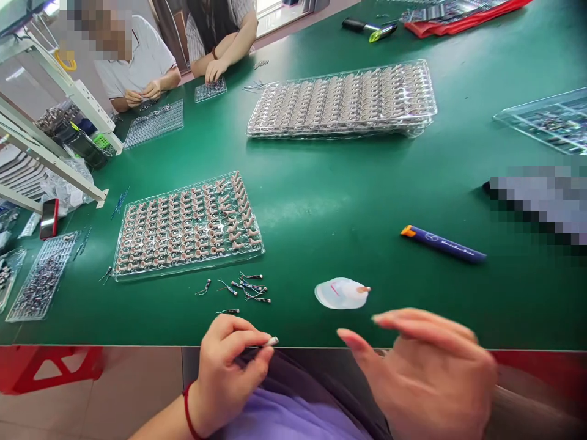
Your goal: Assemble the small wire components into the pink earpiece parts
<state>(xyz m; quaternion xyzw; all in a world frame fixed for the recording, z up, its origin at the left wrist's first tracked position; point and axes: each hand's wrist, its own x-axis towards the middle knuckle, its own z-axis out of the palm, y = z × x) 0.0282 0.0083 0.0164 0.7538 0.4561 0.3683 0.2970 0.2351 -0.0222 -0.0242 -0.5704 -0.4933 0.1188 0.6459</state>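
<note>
My left hand, with a red cord at the wrist, pinches a small whitish cylindrical part between thumb and fingertips at the table's front edge. To its right, my right hand is open, thumb and fingers apart, with nothing visible between them. Just beyond the right hand lies a translucent white rounded thing with an orange-brown tip. Several small components with wire leads are scattered beyond my left hand. Behind them stands a clear tray filled with rows of beige earbud-like shells.
A blue cutter-like tool with an orange end lies at right. Stacked clear trays of beige shells stand farther back. A tray of small parts and a red-edged phone are at left, beside a white metal frame. Two people work across the table.
</note>
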